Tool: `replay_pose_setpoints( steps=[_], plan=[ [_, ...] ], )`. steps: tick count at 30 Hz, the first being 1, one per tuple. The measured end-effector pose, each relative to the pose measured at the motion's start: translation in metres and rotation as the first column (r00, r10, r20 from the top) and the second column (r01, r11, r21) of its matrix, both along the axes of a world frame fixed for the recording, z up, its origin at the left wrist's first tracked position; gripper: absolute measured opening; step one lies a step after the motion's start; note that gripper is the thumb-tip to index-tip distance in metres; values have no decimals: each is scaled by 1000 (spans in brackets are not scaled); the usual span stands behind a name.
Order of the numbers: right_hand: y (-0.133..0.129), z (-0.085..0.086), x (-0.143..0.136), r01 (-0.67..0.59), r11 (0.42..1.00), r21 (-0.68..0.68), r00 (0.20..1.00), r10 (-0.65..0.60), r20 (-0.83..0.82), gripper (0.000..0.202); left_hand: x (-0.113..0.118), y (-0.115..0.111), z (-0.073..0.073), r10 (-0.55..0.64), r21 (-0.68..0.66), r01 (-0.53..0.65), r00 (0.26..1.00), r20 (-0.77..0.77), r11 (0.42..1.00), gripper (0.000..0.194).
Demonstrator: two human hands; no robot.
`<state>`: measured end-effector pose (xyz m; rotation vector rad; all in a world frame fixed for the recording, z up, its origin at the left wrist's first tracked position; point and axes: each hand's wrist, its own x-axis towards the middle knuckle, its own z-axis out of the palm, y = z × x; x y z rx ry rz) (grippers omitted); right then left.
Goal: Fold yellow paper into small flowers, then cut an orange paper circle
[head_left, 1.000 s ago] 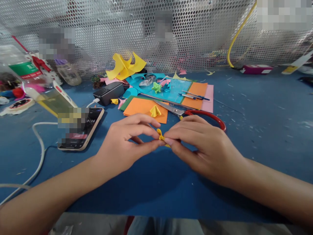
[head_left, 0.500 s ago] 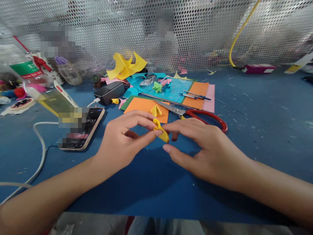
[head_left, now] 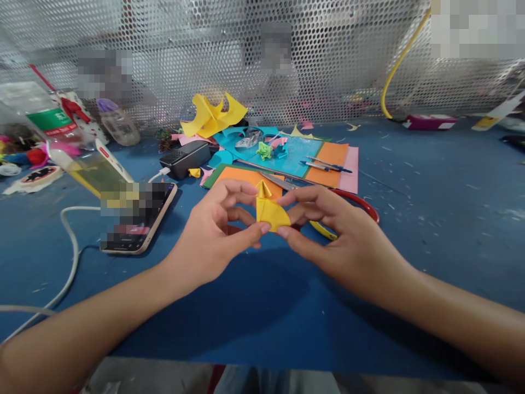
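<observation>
Between my two hands is a folded piece of yellow paper (head_left: 273, 213), fan-shaped with a rounded lower right edge. My left hand (head_left: 217, 224) pinches its left side, the thumb at the lower edge. At its right side, the thumb and forefinger of my right hand (head_left: 328, 224) close on the edge. Just behind it, a small folded yellow paper piece (head_left: 263, 189) stands on an orange sheet (head_left: 235, 175). Red-handled scissors (head_left: 361, 203) lie beyond my right hand, which partly covers them.
A phone (head_left: 153, 219) on a white cable and a leaning bottle (head_left: 77, 148) are at left. Behind the hands lie a black box-shaped device (head_left: 184, 157), blue paper (head_left: 287, 156), pens (head_left: 324, 165) and yellow paper scraps (head_left: 213, 116). A perforated metal screen (head_left: 328, 60) closes off the back.
The yellow paper has turned so its broad face shows. My right hand, apart from it before with thumb and finger spread, now grips its right edge.
</observation>
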<state>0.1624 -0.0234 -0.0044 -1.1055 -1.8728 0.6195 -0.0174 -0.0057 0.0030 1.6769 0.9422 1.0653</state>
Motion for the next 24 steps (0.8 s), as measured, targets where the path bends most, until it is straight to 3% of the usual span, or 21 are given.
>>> replay_pose_setpoints(
  steps=[2,5,8,13,19,24],
  plan=[
    [1,-3,0,-16,1000,-1,1000,16,-13,28,-2,-1,-4,20,176,-9,998,-61,984,34],
    [3,-5,0,-55,998,0,997,55,-58,30,-4,-3,-9,67,426,-2,988,-137,905,34],
    [4,-5,1,-120,993,5,990,120,-74,24,-5,-5,-12,105,521,1,979,-173,853,32],
    [3,2,2,-146,988,42,989,145,20,7,-5,-5,-11,115,540,1,977,-180,841,33],
    [2,4,0,-86,989,119,994,77,77,11,-4,-6,-5,102,495,11,974,-201,869,26],
    [3,2,2,-125,952,281,991,104,89,14,-5,-6,-3,109,471,-10,977,-183,882,26]
  ],
)
